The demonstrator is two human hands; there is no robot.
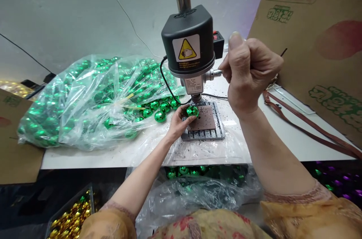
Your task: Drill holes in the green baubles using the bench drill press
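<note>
A shiny green faceted ball point(192, 111) is held between the thumb and fingers of my left hand point(181, 121), just below the chuck of a black bench drill press point(188, 39). Beneath the ball lies a brown pad point(207, 119) on the slotted grey metal base point(203, 135), strewn with dark shavings. My right hand point(250, 69) is raised at the drill's right side, its fingers curled closed around the end of the feed lever point(216, 73). The fist hides most of that lever. Whether the drill tip touches the ball I cannot tell.
A clear plastic bag point(85, 107) full of green balls lies left, with several loose balls point(160, 116) at its mouth. Cardboard boxes point(319, 43) and a brown strap point(305, 124) are right. Below the table edge are more green balls point(183, 171) and a gold-filled crate point(92, 197).
</note>
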